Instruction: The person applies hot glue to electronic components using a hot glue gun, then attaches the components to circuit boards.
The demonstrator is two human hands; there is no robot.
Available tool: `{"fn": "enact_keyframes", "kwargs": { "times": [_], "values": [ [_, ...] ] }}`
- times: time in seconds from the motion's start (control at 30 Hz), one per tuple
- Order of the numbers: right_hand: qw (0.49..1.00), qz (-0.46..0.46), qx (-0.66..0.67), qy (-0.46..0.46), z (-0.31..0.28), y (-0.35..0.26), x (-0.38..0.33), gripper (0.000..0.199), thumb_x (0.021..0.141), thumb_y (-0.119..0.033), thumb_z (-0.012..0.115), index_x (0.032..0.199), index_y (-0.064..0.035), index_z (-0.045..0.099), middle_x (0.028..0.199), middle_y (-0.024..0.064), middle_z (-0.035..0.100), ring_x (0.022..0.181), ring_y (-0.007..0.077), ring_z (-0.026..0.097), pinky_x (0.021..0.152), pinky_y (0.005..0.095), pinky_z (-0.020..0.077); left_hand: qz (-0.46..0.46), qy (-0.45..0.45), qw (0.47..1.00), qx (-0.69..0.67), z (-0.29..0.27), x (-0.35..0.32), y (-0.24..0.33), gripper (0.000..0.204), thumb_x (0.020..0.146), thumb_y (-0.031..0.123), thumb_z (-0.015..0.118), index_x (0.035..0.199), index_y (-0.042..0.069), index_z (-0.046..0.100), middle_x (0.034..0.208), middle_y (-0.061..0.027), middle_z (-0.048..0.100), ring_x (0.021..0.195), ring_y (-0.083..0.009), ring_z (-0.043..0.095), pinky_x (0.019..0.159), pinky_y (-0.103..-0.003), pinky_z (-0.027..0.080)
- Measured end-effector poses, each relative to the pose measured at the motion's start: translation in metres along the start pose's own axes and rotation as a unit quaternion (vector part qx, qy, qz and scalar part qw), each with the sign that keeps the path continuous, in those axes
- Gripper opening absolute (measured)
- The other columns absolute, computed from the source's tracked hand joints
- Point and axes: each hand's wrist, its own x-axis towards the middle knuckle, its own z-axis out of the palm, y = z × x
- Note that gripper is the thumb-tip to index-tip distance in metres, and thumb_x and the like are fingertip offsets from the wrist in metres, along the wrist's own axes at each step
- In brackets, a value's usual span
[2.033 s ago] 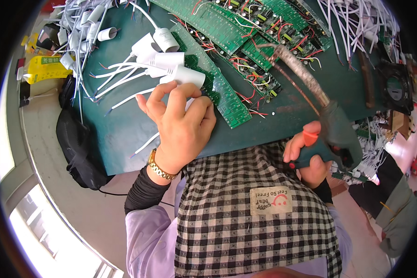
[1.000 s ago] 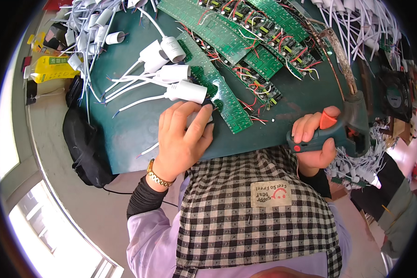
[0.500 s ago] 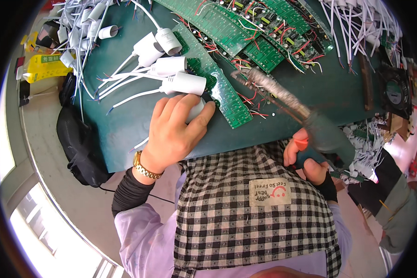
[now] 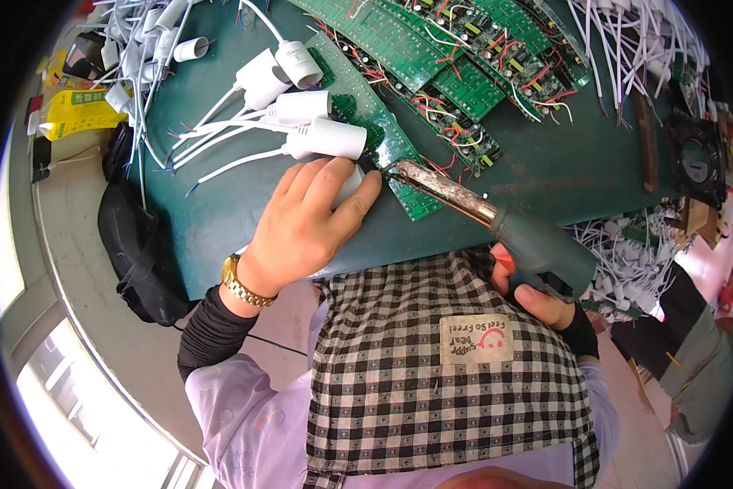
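My left hand [image 4: 300,218] is closed round a white plastic cylinder [image 4: 349,186], mostly hidden under the fingers. It lies against the lower end of a green circuit board strip [image 4: 418,202]. In my right hand [image 4: 539,301] is a dark green soldering gun [image 4: 550,251] with a red trigger. Its metal tip touches or hovers just over the board beside my left fingertips; which of the two I cannot tell. Several white cylinders with cords, such as the nearest one [image 4: 330,138], lie in a row along the strip's left edge.
Green circuit boards with red and white wires [image 4: 472,90] pile up at the back of the dark green table [image 4: 236,228]. White corded parts heap at back left [image 4: 158,49] and back right [image 4: 619,41]. A black fan [image 4: 694,163] stands at the right, a black bag [image 4: 134,257] at the left.
The soldering gun has swung down and left, bringing its tip from over the wired boards to the strip beside my left fingers. My left hand stays on the white cylinder, its forearm shifted slightly left.
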Motion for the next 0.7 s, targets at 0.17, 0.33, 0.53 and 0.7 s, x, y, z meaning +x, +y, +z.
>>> {"fn": "enact_keyframes", "kwargs": {
  "times": [0.17, 0.33, 0.53, 0.7],
  "values": [
    [1.000, -0.016, -0.011, -0.002, 0.000, 0.004, -0.001, 0.058, 0.081, -0.035, 0.064, 0.125, -0.0012, 0.047, 0.084, 0.0100, 0.057, 0.073, 0.0162, 0.053, 0.067, 0.0279, 0.0402, -0.001, -0.005, 1.000, 0.006, -0.001, 0.000, 0.000, 0.050, 0.058, 0.000, 0.071, 0.108, 0.004, 0.064, 0.100, -0.0132, 0.052, 0.083, -0.0289, 0.056, 0.072, -0.038, 0.048],
    [0.986, -0.113, 0.070, 0.102, 0.013, 0.006, 0.004, 0.063, 0.083, -0.041, 0.063, 0.125, -0.0014, 0.038, 0.071, 0.0087, 0.053, 0.063, 0.0196, 0.053, 0.059, 0.0301, 0.0436, 0.000, -0.009, 1.000, 0.009, -0.002, 0.001, -0.001, 0.051, 0.058, 0.000, 0.071, 0.108, 0.005, 0.064, 0.101, -0.0130, 0.051, 0.082, -0.0283, 0.056, 0.070, -0.037, 0.048],
    [0.948, -0.253, 0.109, 0.160, 0.007, 0.002, 0.029, 0.065, 0.085, -0.043, 0.060, 0.125, 0.0003, 0.032, 0.071, 0.0095, 0.053, 0.063, 0.0207, 0.055, 0.060, 0.0338, 0.0469, 0.004, 0.000, 1.000, 0.016, 0.001, 0.001, -0.001, 0.051, 0.057, 0.000, 0.070, 0.107, 0.005, 0.064, 0.099, -0.0124, 0.051, 0.079, -0.0273, 0.056, 0.066, -0.036, 0.048],
    [0.891, -0.381, 0.156, 0.191, -0.007, -0.005, 0.052, 0.059, 0.090, -0.038, 0.050, 0.130, 0.0007, 0.030, 0.075, 0.0103, 0.052, 0.064, 0.0202, 0.053, 0.061, 0.0334, 0.0458, 0.001, 0.012, 1.000, 0.018, 0.002, 0.001, 0.001, 0.051, 0.056, 0.000, 0.070, 0.106, 0.005, 0.065, 0.098, -0.0118, 0.051, 0.079, -0.0267, 0.056, 0.065, -0.036, 0.048]
  ]
}}
